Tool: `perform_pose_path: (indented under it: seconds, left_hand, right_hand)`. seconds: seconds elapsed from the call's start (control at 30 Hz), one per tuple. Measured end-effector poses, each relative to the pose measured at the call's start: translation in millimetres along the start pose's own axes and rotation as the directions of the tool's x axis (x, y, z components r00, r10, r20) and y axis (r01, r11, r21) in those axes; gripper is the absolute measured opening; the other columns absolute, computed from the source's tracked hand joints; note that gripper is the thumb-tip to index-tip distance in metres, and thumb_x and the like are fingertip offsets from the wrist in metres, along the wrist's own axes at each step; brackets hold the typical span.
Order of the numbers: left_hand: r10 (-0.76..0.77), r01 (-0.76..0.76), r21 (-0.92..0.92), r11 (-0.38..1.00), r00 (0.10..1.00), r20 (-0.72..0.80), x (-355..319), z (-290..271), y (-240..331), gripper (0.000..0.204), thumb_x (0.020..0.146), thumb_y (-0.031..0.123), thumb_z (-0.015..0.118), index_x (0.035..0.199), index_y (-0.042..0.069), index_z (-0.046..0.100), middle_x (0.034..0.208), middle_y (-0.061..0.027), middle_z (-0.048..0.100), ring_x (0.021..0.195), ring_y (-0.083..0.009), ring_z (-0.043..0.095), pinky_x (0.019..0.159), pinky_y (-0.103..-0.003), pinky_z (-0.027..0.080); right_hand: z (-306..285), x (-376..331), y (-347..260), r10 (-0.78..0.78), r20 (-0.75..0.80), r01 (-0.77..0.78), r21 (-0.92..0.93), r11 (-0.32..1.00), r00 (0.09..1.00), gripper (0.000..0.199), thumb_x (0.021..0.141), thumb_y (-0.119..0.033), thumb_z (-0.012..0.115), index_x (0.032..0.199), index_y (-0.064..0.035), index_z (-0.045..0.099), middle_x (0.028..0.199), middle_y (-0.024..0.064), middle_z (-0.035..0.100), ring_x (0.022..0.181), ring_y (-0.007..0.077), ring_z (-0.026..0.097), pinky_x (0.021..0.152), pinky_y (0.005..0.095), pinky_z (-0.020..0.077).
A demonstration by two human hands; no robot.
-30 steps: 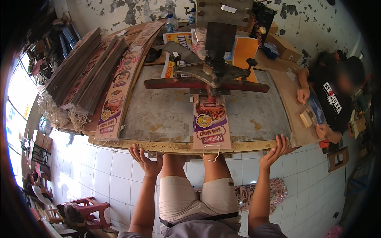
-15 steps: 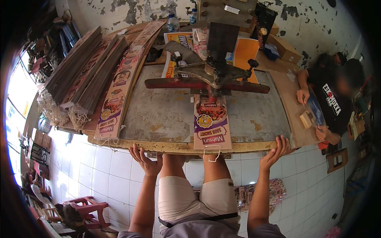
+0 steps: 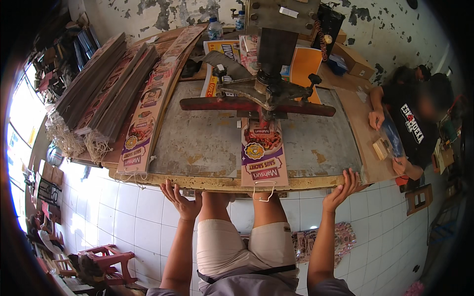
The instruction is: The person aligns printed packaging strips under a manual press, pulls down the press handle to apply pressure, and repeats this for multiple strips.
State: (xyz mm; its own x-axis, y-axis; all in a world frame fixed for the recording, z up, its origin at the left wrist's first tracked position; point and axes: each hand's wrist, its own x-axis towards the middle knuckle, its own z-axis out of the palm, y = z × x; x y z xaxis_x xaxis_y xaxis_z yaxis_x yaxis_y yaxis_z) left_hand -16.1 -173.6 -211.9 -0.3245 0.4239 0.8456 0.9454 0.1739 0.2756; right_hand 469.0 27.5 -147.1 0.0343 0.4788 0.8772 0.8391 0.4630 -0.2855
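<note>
My left hand (image 3: 180,201) rests against the front edge of the worktable, fingers stretched out and holding nothing. Farther right along the same edge, my right hand (image 3: 340,191) lies the same way, its fingers extended. Between the hands, a long printed cardboard hanger strip (image 3: 264,157), pink and purple with a food picture, lies on the grey metal plate (image 3: 197,143). Its white string loop (image 3: 265,190) hangs over the front edge. Above the strip's far part stands a press head (image 3: 269,93) with a red crossbar, which hides that part.
At the left lie bundled strips (image 3: 89,84) with strings and a single printed strip (image 3: 143,108). Bottles (image 3: 215,29) stand behind. A co-worker (image 3: 412,116) sits at the right near a small wooden block (image 3: 380,148). A red stool (image 3: 111,264) and plastic-wrapped packs (image 3: 326,242) are on the floor.
</note>
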Motion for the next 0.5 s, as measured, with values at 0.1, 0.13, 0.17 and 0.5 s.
perform_pose_path:
  seconds: [0.1,0.13,0.17,0.5]
  left_hand:
    - [-0.002,0.002,-0.001,1.0,1.0,0.004,-1.0,0.3,-1.4,0.088,0.097,0.038,0.079,0.164,0.004,0.033,0.173,-0.0308,0.033,0.163,-0.0594,0.022,0.129,-0.078,0.021]
    - [-0.003,0.003,-0.001,1.0,1.0,0.007,-1.5,0.3,-2.0,0.088,0.097,0.038,0.079,0.164,0.004,0.033,0.173,-0.0309,0.033,0.162,-0.0595,0.022,0.128,-0.078,0.021]
    - [-0.004,0.004,-0.001,1.0,1.0,0.008,-1.4,0.0,-1.9,0.088,0.096,0.038,0.079,0.164,0.004,0.033,0.172,-0.0309,0.033,0.162,-0.0595,0.022,0.128,-0.078,0.021]
    - [-0.003,0.003,-0.003,1.0,1.0,0.005,-0.5,-0.2,-0.1,0.089,0.097,0.038,0.079,0.165,0.005,0.032,0.172,-0.0313,0.033,0.162,-0.0598,0.022,0.128,-0.079,0.021]
  right_hand:
    - [-0.5,0.7,-0.5,-0.001,-0.001,0.001,-0.001,1.0,1.0,0.058,0.122,-0.039,0.025,0.144,-0.0041,0.065,0.158,0.0142,0.059,0.157,0.0421,0.041,0.13,0.0647,0.0261]
    - [-0.6,0.8,-0.2,-0.002,-0.001,0.002,-0.003,1.0,1.0,0.057,0.122,-0.039,0.025,0.144,-0.0041,0.065,0.158,0.0142,0.059,0.157,0.0422,0.041,0.13,0.0646,0.0262]
    - [-0.8,0.9,-0.5,-0.002,0.0,0.002,-0.003,1.0,1.0,0.057,0.122,-0.039,0.025,0.144,-0.0042,0.065,0.158,0.0142,0.059,0.157,0.0422,0.041,0.13,0.0645,0.0262]
    - [-0.5,0.6,-0.2,-0.013,-0.004,0.013,-0.007,1.0,1.0,0.057,0.122,-0.038,0.025,0.145,-0.0044,0.064,0.158,0.0145,0.058,0.157,0.0418,0.041,0.131,0.0646,0.0257]
